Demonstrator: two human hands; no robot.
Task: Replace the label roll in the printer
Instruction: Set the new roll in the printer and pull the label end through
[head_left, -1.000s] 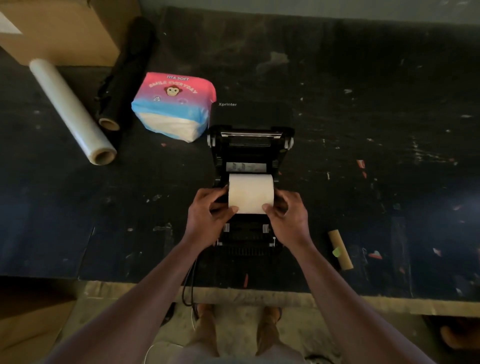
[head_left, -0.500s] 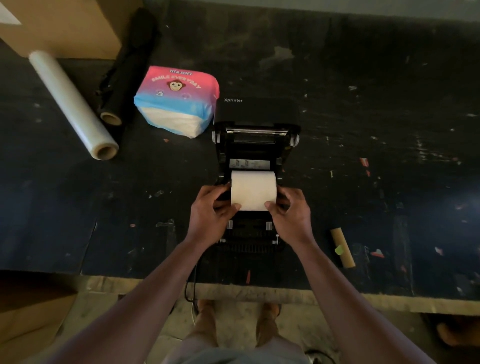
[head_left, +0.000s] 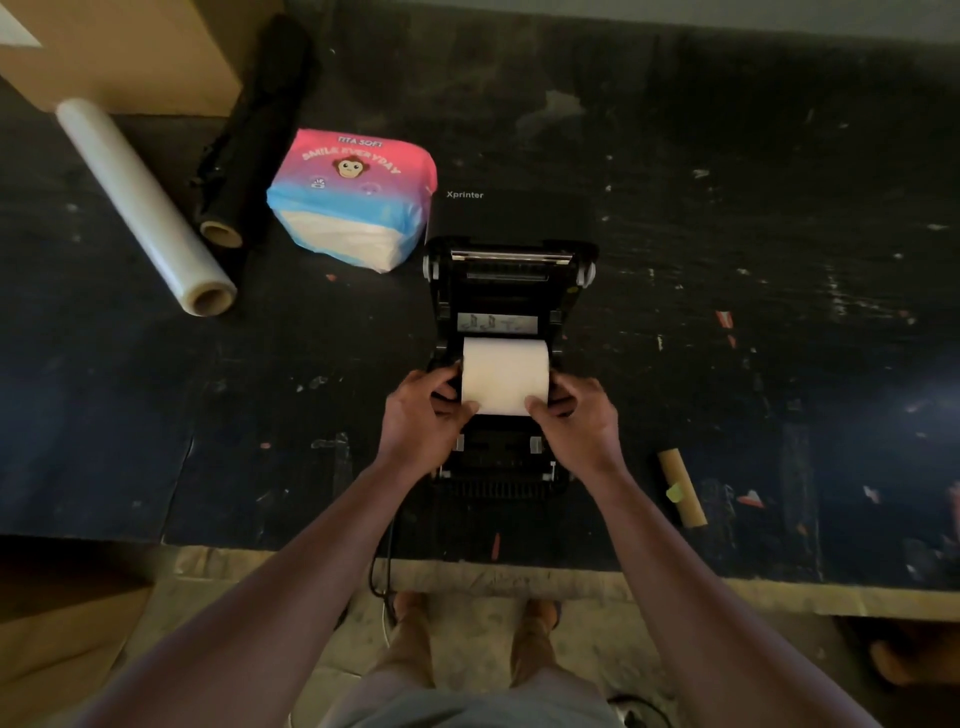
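Head view, looking down on a dark, scuffed bench (head_left: 727, 364). An Xprinter label printer (head_left: 506, 291) stands at the centre with its lid swung open and away from the person, exposing the roll bay. A fresh white label roll (head_left: 505, 375) sits in the mouth of the bay, axis running left to right, held at both ends. The left hand (head_left: 423, 421) has its fingers (head_left: 441, 376) wrapped over the roll's left end, thumb pressed on the near face; the right hand (head_left: 579, 423) mirrors it on the right end. Both sets of fingers are thus clamped on the roll, not spread free. Whether the roll already rests between the side guides or hangs just above them cannot be told from this angle.

A bare cardboard core (head_left: 681, 488), probably the spent roll, lies on the bench to the right, well apart from the printer. To the left rear lie a pack of tissues (head_left: 353, 200), a roll of clear stretch film (head_left: 145, 208) and a black roll (head_left: 249, 135), with a cardboard box (head_left: 119, 52) behind.

Step in hand, by judgement: seating the new roll. The next move likely calls for pressing it squarely between the guides, drawing the leading edge forward over the front rollers, then closing the lid.
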